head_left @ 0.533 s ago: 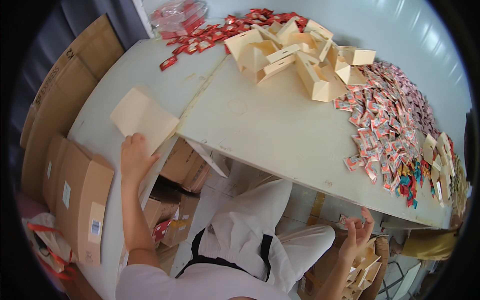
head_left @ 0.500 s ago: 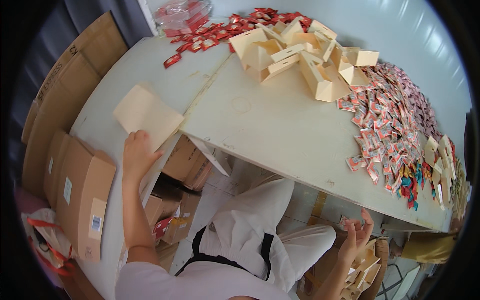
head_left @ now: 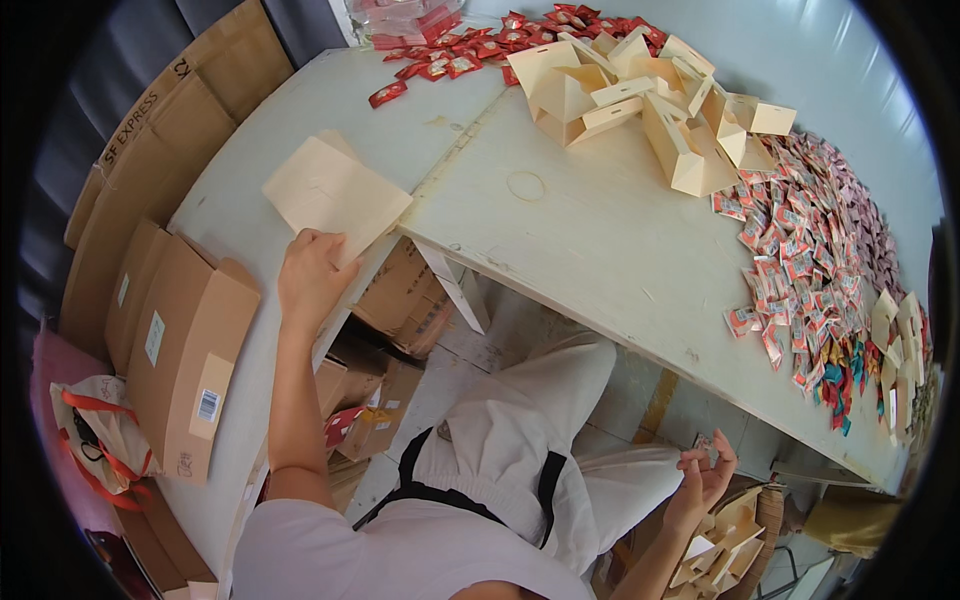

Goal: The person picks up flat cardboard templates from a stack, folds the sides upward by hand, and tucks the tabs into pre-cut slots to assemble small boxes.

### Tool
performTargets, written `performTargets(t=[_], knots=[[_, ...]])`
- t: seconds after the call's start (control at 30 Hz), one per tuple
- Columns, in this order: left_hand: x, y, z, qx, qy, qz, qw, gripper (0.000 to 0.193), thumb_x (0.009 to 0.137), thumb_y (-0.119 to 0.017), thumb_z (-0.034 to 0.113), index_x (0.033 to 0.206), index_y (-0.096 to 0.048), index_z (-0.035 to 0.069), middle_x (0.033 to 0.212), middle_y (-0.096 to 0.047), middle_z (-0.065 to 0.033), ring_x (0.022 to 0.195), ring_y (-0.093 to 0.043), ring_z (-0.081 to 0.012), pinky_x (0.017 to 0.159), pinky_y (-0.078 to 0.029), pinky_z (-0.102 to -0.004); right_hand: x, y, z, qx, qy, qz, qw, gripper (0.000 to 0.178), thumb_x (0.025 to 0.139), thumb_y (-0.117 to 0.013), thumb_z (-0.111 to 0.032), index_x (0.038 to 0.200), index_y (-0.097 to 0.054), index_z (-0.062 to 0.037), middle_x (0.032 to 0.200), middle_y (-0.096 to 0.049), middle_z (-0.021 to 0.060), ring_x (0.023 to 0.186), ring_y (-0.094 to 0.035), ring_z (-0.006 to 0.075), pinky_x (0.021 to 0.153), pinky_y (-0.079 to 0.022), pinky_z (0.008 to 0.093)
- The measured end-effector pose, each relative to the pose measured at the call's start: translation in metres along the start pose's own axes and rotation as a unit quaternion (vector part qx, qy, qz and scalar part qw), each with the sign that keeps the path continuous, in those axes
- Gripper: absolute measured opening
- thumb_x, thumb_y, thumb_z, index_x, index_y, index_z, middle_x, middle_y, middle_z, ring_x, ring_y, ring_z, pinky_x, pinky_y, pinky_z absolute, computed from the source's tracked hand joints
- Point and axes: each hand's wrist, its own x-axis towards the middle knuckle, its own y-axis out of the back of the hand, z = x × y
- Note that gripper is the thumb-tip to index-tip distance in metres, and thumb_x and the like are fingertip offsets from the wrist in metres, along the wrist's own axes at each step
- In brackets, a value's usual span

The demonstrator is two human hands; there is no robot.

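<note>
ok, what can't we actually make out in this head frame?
- Right hand, head view: it holds something small; too small to identify.
- Stack of flat cream sheets: left hand covers its near edge; sheet count unclear.
- Basket contents: cut off by the lower rim and the right forearm.
- Far sachets: too small to read.

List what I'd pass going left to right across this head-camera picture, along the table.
Brown cardboard boxes → left hand on a flat beige carton blank → heap of folded beige boxes → spread of small red and pink sachets.
</note>
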Motion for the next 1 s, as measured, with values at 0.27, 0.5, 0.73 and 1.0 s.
performTargets(t=[0.27, 0.5, 0.73, 1.0], knots=[[0.013, 0.0, -0.013, -0.007, -0.056, -0.053, 0.997, 0.038, 0.058, -0.072, 0.02, 0.089, -0.058, 0.003, 0.089, -0.057, -0.0121, 0.091, -0.051, -0.0296, 0.081, -0.04, -0.0382, -0.002, -0.008, 0.006, 0.03, -0.044, -0.027, 0.998, 0.041, 0.071, -0.056, 0.005, 0.109, -0.045, -0.0027, 0.121, -0.04, 0.0116, 0.075, -0.054, 0.0139, 0.067, -0.046, 0.0266], [0.017, -0.005, -0.013, -0.002, -0.089, -0.056, 0.994, 0.045, 0.054, -0.073, 0.01, 0.094, -0.055, 0.001, 0.091, -0.055, -0.0154, 0.088, -0.051, -0.0333, 0.08, -0.041, -0.0382, -0.001, -0.001, 0.008, 0.046, -0.044, -0.053, 0.997, 0.042, 0.073, -0.056, 0.007, 0.11, -0.043, -0.0068, 0.121, -0.037, 0.0084, 0.081, -0.054, 0.0115, 0.069, -0.047, 0.0248], [0.032, 0.003, -0.007, 0.105, -0.163, -0.177, 0.965, 0.03, 0.078, -0.059, 0.023, 0.093, -0.061, -0.003, 0.089, -0.063, -0.0156, 0.085, -0.057, -0.0309, 0.075, -0.045, -0.0357, -0.009, -0.004, 0.009, 0.068, -0.064, -0.071, 0.993, 0.039, 0.077, -0.055, 0.005, 0.111, -0.043, -0.0072, 0.12, -0.035, 0.0059, 0.081, -0.052, 0.0095, 0.07, -0.044, 0.0225], [0.036, 0.024, -0.002, 0.159, -0.221, -0.142, 0.952, 0.02, 0.08, -0.051, 0.017, 0.074, -0.059, 0.0, 0.073, -0.057, -0.0163, 0.07, -0.053, -0.033, 0.07, -0.043, -0.0397, -0.021, -0.007, 0.016, 0.104, -0.077, -0.066, 0.989, 0.038, 0.078, -0.054, 0.003, 0.112, -0.043, -0.0079, 0.118, -0.036, 0.0048, 0.082, -0.051, 0.009, 0.07, -0.043, 0.0217]])
